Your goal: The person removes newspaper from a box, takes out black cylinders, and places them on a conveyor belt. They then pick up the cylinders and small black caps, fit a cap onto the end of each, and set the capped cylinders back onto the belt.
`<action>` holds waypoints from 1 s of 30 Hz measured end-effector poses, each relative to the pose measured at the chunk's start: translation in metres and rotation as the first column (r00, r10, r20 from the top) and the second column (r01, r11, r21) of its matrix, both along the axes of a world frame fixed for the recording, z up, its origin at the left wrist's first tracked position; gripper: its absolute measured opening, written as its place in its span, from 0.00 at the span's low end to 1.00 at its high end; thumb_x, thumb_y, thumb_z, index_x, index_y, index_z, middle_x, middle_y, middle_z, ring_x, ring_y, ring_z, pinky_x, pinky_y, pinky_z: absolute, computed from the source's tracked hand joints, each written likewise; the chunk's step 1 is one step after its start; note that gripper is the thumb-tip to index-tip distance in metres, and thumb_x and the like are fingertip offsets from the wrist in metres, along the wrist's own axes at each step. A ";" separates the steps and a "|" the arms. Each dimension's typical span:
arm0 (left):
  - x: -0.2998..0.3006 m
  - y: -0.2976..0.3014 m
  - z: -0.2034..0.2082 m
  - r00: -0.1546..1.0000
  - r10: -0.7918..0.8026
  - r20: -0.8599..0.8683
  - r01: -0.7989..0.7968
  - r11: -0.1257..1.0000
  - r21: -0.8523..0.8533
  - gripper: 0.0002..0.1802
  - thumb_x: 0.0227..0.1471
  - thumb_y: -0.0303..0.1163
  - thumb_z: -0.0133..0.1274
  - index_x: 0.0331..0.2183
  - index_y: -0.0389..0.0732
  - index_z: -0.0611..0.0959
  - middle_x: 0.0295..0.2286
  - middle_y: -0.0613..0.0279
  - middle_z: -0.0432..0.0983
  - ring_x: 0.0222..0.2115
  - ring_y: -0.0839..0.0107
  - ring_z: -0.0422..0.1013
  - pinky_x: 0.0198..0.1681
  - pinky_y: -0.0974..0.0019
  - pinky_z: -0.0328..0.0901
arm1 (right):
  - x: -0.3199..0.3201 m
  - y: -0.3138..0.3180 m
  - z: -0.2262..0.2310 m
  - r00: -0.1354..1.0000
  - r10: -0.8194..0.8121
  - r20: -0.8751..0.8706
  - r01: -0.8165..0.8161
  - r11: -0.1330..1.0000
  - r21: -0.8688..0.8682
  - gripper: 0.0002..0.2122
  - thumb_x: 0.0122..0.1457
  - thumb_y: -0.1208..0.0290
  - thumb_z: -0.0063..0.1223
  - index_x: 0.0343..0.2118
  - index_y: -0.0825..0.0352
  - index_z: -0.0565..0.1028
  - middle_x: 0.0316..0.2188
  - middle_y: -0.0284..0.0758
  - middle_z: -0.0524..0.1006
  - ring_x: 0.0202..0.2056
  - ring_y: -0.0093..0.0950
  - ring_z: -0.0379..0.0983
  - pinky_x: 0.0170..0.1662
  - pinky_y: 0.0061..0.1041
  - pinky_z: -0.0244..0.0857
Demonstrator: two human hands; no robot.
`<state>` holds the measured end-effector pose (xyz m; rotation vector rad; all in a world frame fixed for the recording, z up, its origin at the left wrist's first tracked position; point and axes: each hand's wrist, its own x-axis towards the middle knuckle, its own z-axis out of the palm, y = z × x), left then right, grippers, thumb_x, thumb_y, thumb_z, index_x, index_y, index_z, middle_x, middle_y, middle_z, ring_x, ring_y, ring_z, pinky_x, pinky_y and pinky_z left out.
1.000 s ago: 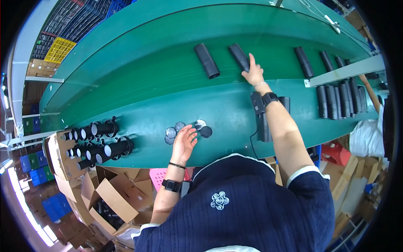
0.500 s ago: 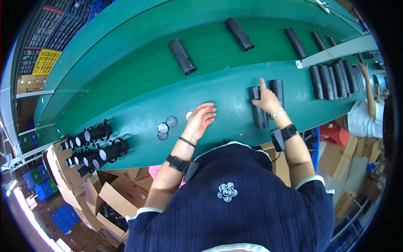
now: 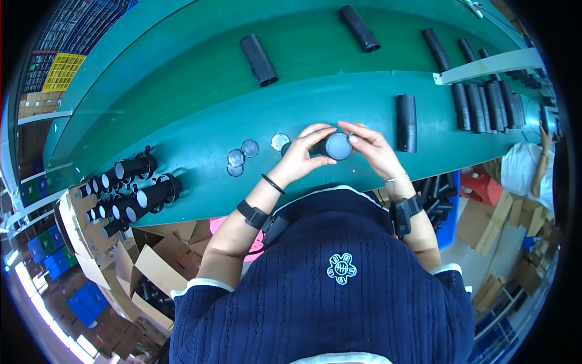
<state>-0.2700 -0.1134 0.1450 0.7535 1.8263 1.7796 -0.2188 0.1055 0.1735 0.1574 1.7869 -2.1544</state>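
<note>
A black cylinder (image 3: 338, 147) is between my hands, its round grey end face turned up toward me. My left hand (image 3: 305, 155) is closed around its left side, thumb below and fingers above. The fingers of my right hand (image 3: 374, 151) close on the rim from the right. Left of my left hand lies a clear round disc (image 3: 280, 141), with a dark round piece (image 3: 285, 148) partly hidden by the hand. Farther left, a small group of clear discs (image 3: 235, 158) rests on the green bench. A single black tube (image 3: 407, 123) lies to the right of my right hand.
Several black tubes (image 3: 476, 108) stand in a row at the right, near a pale metal bar (image 3: 491, 67). Others lie on the green far strip (image 3: 303, 54). Black cylinders with pale ends (image 3: 151, 194) are grouped at left. A co-worker's hand (image 3: 545, 139) shows far right.
My right hand has come left from the pair of tubes, and one tube is gone from there. Both hands now hold a black cylinder. The tubes on the far strip appear shifted in view.
</note>
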 end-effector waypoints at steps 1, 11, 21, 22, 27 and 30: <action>0.003 -0.003 -0.002 0.999 -0.018 -0.027 0.017 0.999 -0.035 0.38 0.41 0.33 0.66 0.54 0.38 0.69 0.51 0.52 0.66 0.55 0.60 0.61 0.57 0.61 0.58 | 0.000 -0.008 -0.002 0.999 -0.030 -0.039 0.031 0.999 0.039 0.16 0.61 0.70 0.51 0.51 0.65 0.73 0.36 0.29 0.72 0.37 0.18 0.68 0.40 0.17 0.65; 0.005 -0.015 -0.015 0.874 0.132 0.468 -0.253 0.945 0.206 0.24 0.59 0.35 0.49 0.53 0.37 0.64 0.47 0.57 0.67 0.50 0.70 0.63 0.54 0.67 0.58 | -0.006 -0.038 -0.017 0.982 -0.124 0.144 0.156 0.960 -0.234 0.12 0.63 0.69 0.49 0.47 0.67 0.72 0.31 0.30 0.75 0.31 0.22 0.75 0.34 0.18 0.69; -0.013 -0.014 -0.006 0.780 0.116 0.615 -0.288 0.939 0.189 0.26 0.60 0.44 0.47 0.52 0.36 0.68 0.42 0.60 0.70 0.44 0.74 0.66 0.48 0.71 0.62 | -0.038 -0.055 -0.008 0.974 -0.049 0.222 0.095 0.975 -0.203 0.16 0.62 0.68 0.51 0.52 0.65 0.72 0.28 0.28 0.76 0.23 0.14 0.71 0.27 0.12 0.67; -0.013 -0.015 -0.006 0.814 0.130 0.567 -0.268 0.949 0.167 0.27 0.57 0.43 0.51 0.52 0.36 0.67 0.42 0.59 0.70 0.43 0.74 0.67 0.47 0.71 0.62 | -0.039 -0.055 -0.009 0.971 -0.036 0.236 0.092 0.968 -0.232 0.17 0.62 0.68 0.51 0.52 0.65 0.72 0.28 0.28 0.77 0.23 0.14 0.71 0.26 0.11 0.67; -0.013 -0.014 -0.010 0.835 0.156 0.528 -0.269 0.952 0.145 0.29 0.50 0.38 0.60 0.50 0.36 0.68 0.41 0.59 0.69 0.42 0.74 0.67 0.45 0.71 0.64 | -0.040 -0.059 -0.006 0.983 -0.039 0.182 0.069 0.985 -0.161 0.16 0.61 0.69 0.51 0.51 0.66 0.73 0.28 0.29 0.77 0.22 0.15 0.72 0.25 0.13 0.68; -0.021 -0.008 -0.010 0.871 0.144 0.470 -0.214 0.972 0.099 0.31 0.50 0.37 0.60 0.50 0.36 0.66 0.42 0.59 0.68 0.42 0.73 0.67 0.45 0.71 0.65 | -0.040 -0.054 -0.007 0.983 -0.074 0.170 0.097 0.987 -0.132 0.16 0.61 0.69 0.52 0.50 0.68 0.73 0.27 0.30 0.78 0.21 0.15 0.71 0.24 0.13 0.68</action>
